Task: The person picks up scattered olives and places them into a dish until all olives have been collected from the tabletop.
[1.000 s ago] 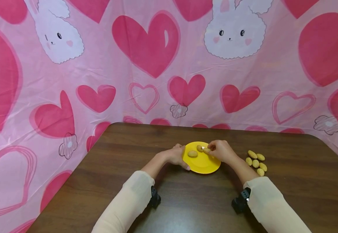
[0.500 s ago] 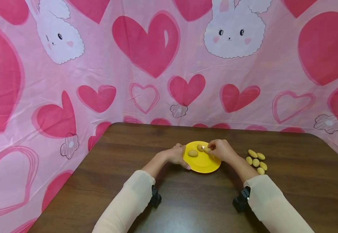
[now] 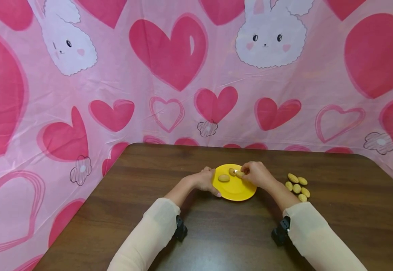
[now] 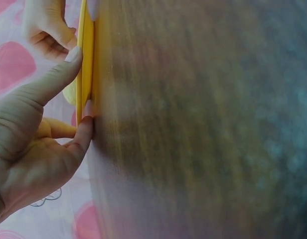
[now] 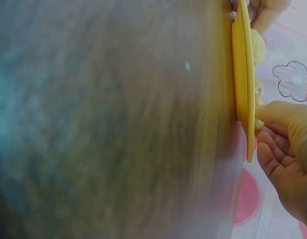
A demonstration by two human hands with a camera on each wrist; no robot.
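A round yellow plate [image 3: 238, 192] lies on the brown table, seen edge-on in both wrist views. My left hand [image 3: 204, 181] holds its left rim, the thumb along the near edge and the other fingers farther round. Three small yellowish oval potatoes are on the plate. One potato [image 3: 224, 178] lies on the left part, and another potato [image 3: 232, 172] sits near the back. My right hand [image 3: 258, 175] reaches over the right rim and pinches the third potato [image 3: 239, 174], close to the back one. In the right wrist view, fingers partly hide that pinched potato [image 5: 259, 124].
Several more potatoes [image 3: 296, 188] lie grouped on the table [image 3: 345, 210] to the right, beside the right forearm. A pink cloth [image 3: 169, 113] with hearts and rabbits hangs behind the table's far edge. Both wrists carry a small black camera [image 3: 180, 229].
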